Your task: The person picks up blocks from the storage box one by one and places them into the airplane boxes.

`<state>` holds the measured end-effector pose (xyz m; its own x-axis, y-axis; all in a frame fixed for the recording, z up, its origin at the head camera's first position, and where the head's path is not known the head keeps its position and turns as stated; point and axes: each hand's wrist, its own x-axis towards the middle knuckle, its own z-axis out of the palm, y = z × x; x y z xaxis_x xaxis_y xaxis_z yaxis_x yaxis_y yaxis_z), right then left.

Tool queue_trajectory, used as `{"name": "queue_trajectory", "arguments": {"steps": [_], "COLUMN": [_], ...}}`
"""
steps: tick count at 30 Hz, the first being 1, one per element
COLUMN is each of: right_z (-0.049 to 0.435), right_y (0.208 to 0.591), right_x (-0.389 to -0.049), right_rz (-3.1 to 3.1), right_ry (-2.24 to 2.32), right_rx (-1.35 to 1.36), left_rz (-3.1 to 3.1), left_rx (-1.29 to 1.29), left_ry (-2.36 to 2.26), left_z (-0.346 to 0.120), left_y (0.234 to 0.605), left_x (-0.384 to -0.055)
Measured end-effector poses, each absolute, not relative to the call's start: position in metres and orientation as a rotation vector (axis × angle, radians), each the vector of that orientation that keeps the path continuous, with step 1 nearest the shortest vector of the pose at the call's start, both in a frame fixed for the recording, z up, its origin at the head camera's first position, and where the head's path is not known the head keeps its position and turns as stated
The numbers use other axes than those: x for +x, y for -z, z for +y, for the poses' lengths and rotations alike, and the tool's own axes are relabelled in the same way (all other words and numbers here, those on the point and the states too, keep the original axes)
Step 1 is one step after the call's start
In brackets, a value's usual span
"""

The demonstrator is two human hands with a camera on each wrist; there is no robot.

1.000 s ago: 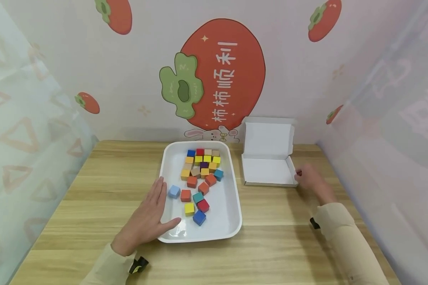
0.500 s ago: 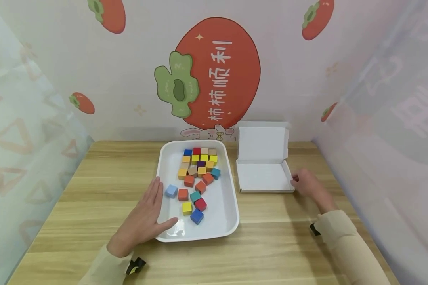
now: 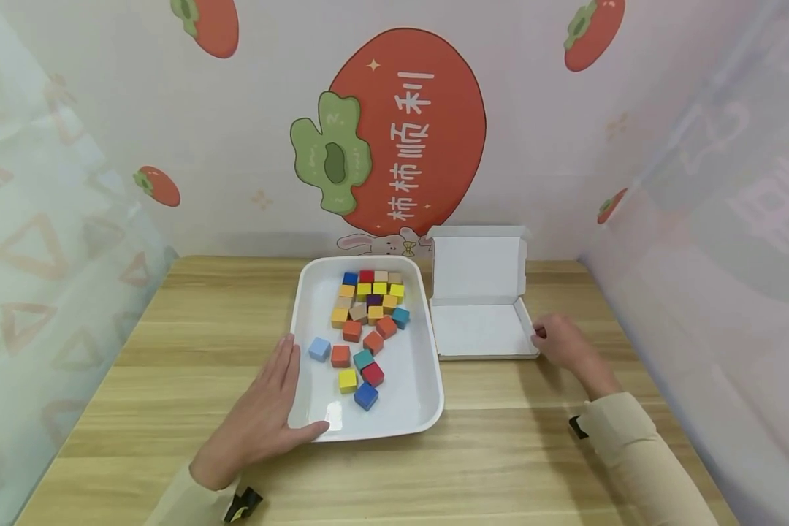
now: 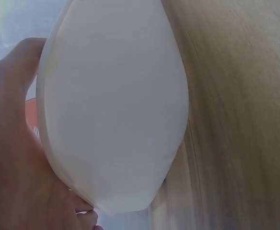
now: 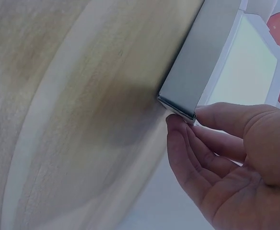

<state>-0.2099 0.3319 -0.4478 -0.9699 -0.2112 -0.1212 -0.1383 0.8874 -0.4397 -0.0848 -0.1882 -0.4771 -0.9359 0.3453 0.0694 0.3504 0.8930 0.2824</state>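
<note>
A white tray (image 3: pixel 394 420) holds several small coloured cubes, among them a blue cube (image 3: pixel 366 396), a yellow cube (image 3: pixel 348 380) and a light blue cube (image 3: pixel 320 349). My left hand (image 3: pixel 256 413) rests along the tray's left rim with straight fingers, its thumb over the front left part. To the right of the tray stands a shallow white cardboard box (image 3: pixel 480 329), its lid (image 3: pixel 478 267) raised at the back. The thumb and fingers of my right hand (image 5: pixel 240 158) pinch the box's front right corner. The box's front left corner is right beside the tray rim.
Everything stands on a wooden table (image 3: pixel 204 329). A light wall (image 3: pixel 250 117) with persimmon drawings rises behind it, and sheet-like walls (image 3: pixel 717 241) border both sides. Wooden tabletop shows in front of the box and left of the tray.
The cardboard box has slid left and a little nearer with my right hand, closing the gap to the tray. My left hand has stayed at the tray's rim.
</note>
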Motion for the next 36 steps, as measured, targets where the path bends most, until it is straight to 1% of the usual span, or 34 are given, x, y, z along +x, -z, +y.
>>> {"name": "queue_trajectory", "arguments": {"steps": [7, 12, 17, 22, 25, 30, 36], "right_z": [0.325, 0.310, 0.275, 0.231, 0.203, 0.160, 0.126], "right_y": [0.443, 0.424, 0.399, 0.391, 0.391, 0.397, 0.413], "right_x": [-0.209, -0.210, -0.209, -0.207, -0.207, -0.208, -0.213], "right_rz": [2.917, 3.012, 2.996, 2.962, 2.892, 2.743, 2.629], "right_ry": [0.621, 0.596, 0.584, 0.648, 0.691, 0.649, 0.630], "right_rx": [-0.285, -0.409, -0.590, -0.826, -0.919, -0.967, -1.023], "left_rz": [-3.041, -3.050, -3.059, -3.056, -3.050, -3.055, -3.061], "left_rx": [-0.565, -0.572, -0.559, -0.556, -0.556, -0.544, -0.542], "left_ry": [0.439, 0.442, 0.462, 0.466, 0.464, 0.479, 0.502], "left_z": [-0.187, -0.186, -0.186, -0.186, -0.187, -0.187, -0.186], "left_y": [0.477, 0.477, 0.476, 0.477, 0.477, 0.477, 0.476], "left_x": [-0.085, -0.086, -0.086, -0.087, -0.087, -0.087, -0.086]}}
